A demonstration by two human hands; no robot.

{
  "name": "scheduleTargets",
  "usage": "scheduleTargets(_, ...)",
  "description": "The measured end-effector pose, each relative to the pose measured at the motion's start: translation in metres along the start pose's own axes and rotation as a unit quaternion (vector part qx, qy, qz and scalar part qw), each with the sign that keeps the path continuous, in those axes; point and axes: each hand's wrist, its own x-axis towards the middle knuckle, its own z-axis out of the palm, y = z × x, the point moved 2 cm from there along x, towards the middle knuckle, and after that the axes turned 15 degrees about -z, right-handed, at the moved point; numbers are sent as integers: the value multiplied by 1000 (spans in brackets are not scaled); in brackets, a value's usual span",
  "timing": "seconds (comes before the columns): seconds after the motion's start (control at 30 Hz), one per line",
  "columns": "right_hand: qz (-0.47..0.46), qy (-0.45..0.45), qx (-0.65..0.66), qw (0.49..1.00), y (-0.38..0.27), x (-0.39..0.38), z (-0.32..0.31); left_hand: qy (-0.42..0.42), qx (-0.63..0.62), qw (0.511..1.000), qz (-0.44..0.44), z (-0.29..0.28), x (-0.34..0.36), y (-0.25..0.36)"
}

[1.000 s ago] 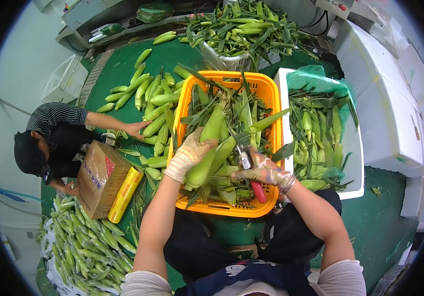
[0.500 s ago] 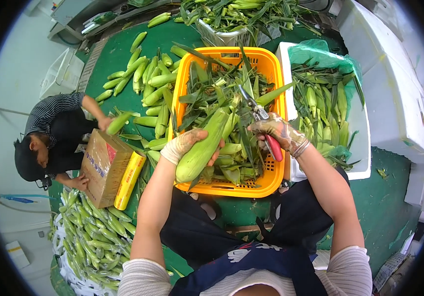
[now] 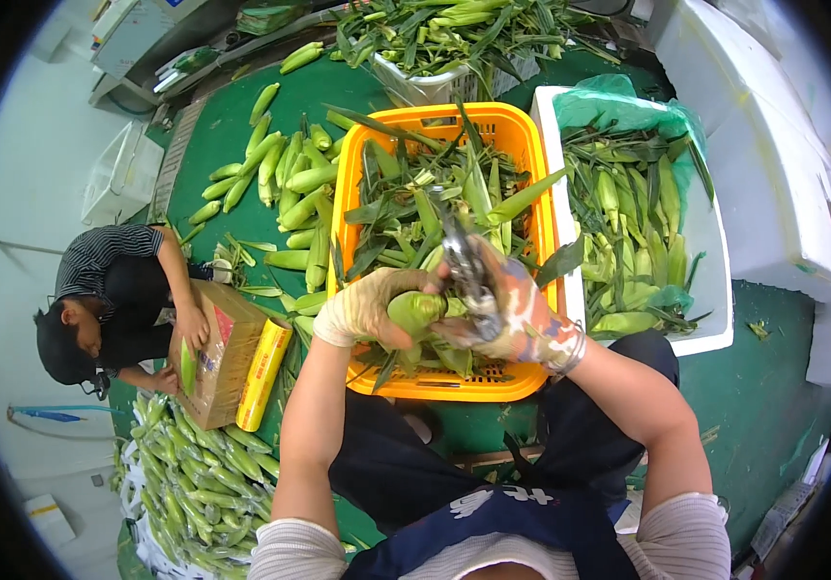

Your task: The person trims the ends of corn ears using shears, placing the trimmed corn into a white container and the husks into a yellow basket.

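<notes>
Over the orange basket (image 3: pixel 345 217) I work with both hands close together. My left hand (image 3: pixel 369 304), pale-gloved, is closed round an ear of corn (image 3: pixel 418 309) in green husk, one end turned toward me. My right hand (image 3: pixel 522 319), in a patterned glove, is wrapped round a pair of pruning shears (image 3: pixel 470 274). The shears are blurred and close beside the corn; whether the blades touch it I cannot tell. Below them, the basket is heaped with cut husks and leaves (image 3: pixel 404 208).
On the right stands a white foam box (image 3: pixel 715 300) of corn. Loose ears (image 3: pixel 290 174) lie on the green floor. At left a co-worker (image 3: pixel 106 280) handles an ear on a cardboard box (image 3: pixel 232 319) by a yellow roll (image 3: pixel 263 375); wrapped corn (image 3: pixel 198 483) is piled below.
My hands have drawn together, the shears now beside the corn, which has turned end-on toward me. The co-worker has brought an ear down onto the cardboard box.
</notes>
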Motion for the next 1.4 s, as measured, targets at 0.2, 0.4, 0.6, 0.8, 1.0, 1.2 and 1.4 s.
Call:
scheduleTargets(0.2,96,-78,-58,991,-4,-3,-13,95,114,989,-13,-8,-10,11)
scheduleTargets(0.4,196,-115,-252,941,22,-36,-24,426,-158,890,-41,-84,-13,-81)
scheduleTargets(0.6,448,-30,-238,861,66,-71,-170,560,-561,609,24,-230,-70,-168)
scheduleTargets(0.8,603,39,-357,712,154,-215,-300,594,-629,499,59,-278,-12,-200)
scheduleTargets(1.0,466,54,-276,839,231,-176,-207,505,-517,658,212,-296,-66,-144)
scheduleTargets(1.2,483,32,-334,808,272,-172,-197,440,-343,830,-19,-133,-24,-41)
scheduleTargets(1.4,258,275,-364,852,125,-140,-258,407,-65,895,-168,-16,-10,14)
